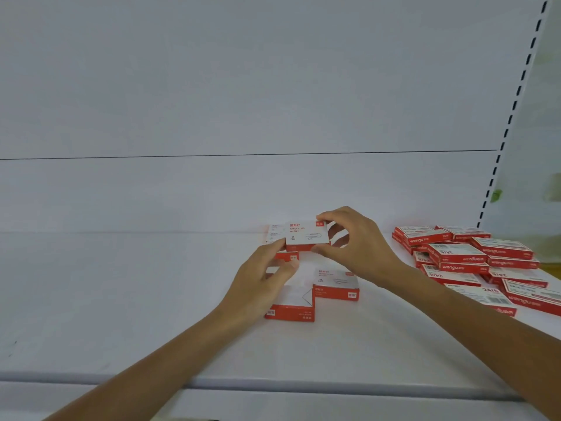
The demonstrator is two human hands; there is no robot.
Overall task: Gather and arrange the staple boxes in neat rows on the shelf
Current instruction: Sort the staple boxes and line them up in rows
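A small white and red box [306,236] is held above the white shelf [121,299], near its back. My right hand [355,241] grips its right end, thumb below and fingers on top. My left hand [267,275] touches its left lower corner with the fingertips. Behind and under it sit more such boxes [274,235]. Two others lie nearer: one [291,305] under my left hand and one [337,284] beside it to the right.
A loose heap of several flat red and white staple boxes [473,259] covers the shelf's right end. A slotted upright [513,107] rises at the right. The shelf's front lip [273,385] runs across the bottom.
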